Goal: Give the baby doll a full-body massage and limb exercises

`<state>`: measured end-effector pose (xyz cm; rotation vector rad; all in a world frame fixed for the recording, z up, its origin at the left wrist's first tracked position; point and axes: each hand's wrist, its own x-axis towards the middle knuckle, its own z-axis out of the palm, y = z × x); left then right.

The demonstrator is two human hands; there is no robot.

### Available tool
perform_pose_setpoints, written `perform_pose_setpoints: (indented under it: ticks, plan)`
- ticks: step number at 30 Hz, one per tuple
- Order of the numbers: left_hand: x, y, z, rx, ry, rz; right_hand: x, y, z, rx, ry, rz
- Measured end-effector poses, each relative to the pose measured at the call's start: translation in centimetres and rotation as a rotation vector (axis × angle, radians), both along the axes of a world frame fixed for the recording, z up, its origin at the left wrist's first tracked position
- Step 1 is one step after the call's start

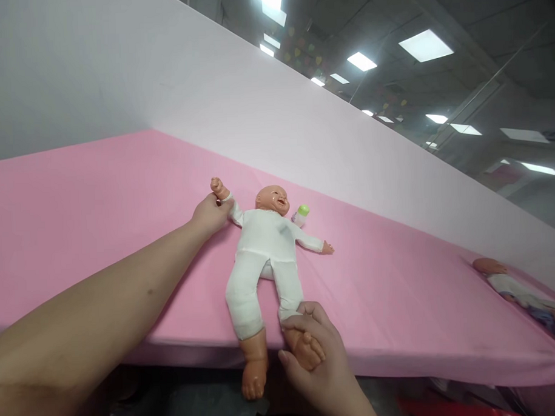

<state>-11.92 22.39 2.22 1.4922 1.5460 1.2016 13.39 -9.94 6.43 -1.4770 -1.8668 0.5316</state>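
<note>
A baby doll (267, 238) with a white cloth body lies on its back on the pink surface, its head toward the wall and its feet past the front edge. My left hand (213, 214) is closed round the doll's raised arm at the wrist, on the left side of the view. Around the doll's ankle and foot on the right side, my right hand (316, 346) is wrapped, with the toes showing between thumb and fingers. The doll's other arm rests stretched out on the surface. Beside its head lies a small bottle (301, 214) with a green cap.
The pink padded table (399, 307) runs across the view, with a pale wall (274, 123) behind it. Another doll (512, 285) lies at the far right. Below the front edge, a red object (448, 410) shows at the bottom right.
</note>
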Motion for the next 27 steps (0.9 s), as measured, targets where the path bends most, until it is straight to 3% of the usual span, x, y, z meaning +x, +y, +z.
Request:
perform_pose_setpoints:
  ticks: [7,11,14,21,27]
  plan:
    - [1.4,-2.3,1.5,0.256,0.352,-0.13,0.7,2.6,2.6,0.244,0.107,0.012]
    - [3.2,-3.7,1.7,0.357,0.564,-0.203,1.0,6.2,4.4,0.313,0.112,0.068]
    - [4.0,-4.4,1.6,0.344,0.687,-0.257,1.1,9.4,5.1,0.32,0.141,0.103]
    - [3.9,-5.0,2.2,0.268,0.749,-0.311,0.6,15.6,3.3,0.252,0.149,0.101]
    - [4.0,-4.8,1.9,0.289,0.687,-0.303,0.4,16.9,2.4,0.232,0.124,0.104]
